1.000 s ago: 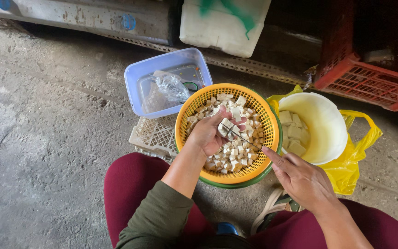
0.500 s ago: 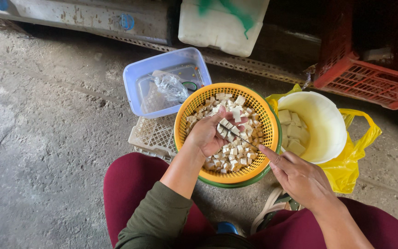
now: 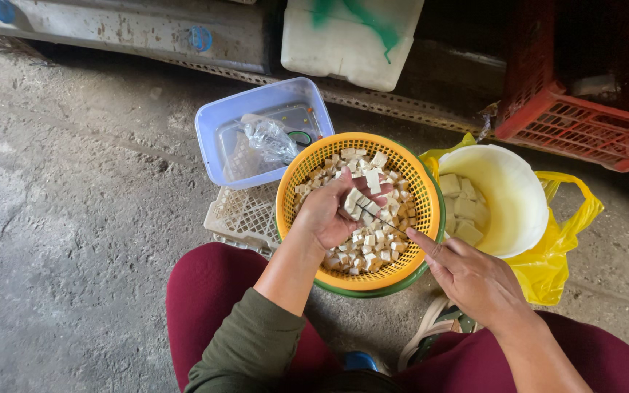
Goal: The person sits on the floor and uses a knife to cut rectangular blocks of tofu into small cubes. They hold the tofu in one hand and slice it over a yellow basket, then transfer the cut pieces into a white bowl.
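Holding a few pale cubes point(image 3: 364, 191), my left hand point(image 3: 329, 215) sat inside the orange basket point(image 3: 296, 185), fingers curled around the pieces above the heap of the same cubes filling it. My right hand point(image 3: 471, 280) pinched a thin skewer point(image 3: 380, 220) at the basket's near rim, its tip reaching the cubes in my left. The basket rested in a green bowl point(image 3: 420, 271) just past my knees, partly over a cream crate point(image 3: 245, 215). To the right, touching it, stood a white bucket point(image 3: 511, 196) with larger cubes, set in a yellow bag point(image 3: 562, 244). Behind lay a blue tub point(image 3: 256, 109) with crumpled plastic, and farther right a red crate point(image 3: 584, 131).
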